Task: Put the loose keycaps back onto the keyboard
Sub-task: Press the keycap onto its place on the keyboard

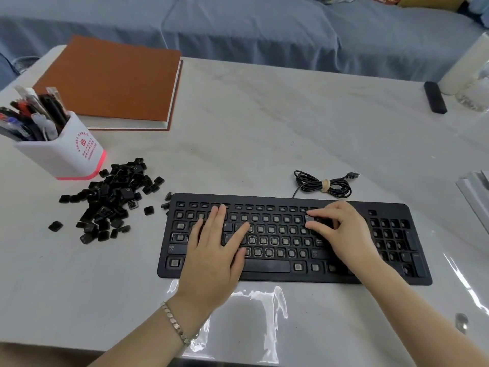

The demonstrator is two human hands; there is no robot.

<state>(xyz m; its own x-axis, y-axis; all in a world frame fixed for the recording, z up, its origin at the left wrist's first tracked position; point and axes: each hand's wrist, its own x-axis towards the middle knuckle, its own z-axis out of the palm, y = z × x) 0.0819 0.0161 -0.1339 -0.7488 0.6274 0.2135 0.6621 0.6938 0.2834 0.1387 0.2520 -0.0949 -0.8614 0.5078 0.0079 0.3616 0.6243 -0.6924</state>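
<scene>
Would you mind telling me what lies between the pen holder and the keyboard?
In the head view, the pile of loose keycaps lies between the pen holder and the keyboard, with a few strays near its left edge.

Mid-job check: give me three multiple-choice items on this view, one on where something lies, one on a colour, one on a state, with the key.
1. Where is the pile of loose keycaps?
A. Left of the keyboard, by the pen holder.
B. On the coiled cable.
C. Right of the keyboard.

2. What colour is the cover of the notebook?
A. Blue.
B. Brown.
C. Green.

3. How does the left hand lie?
A. In a fist on the table.
B. Gripping a pen.
C. Flat on the keyboard, fingers straight.

Key: 1 A, the pile lies between the pen holder and the keyboard's left end; 2 B, the cover is rust brown; 3 C, its fingers stretch across the left keys.
</scene>
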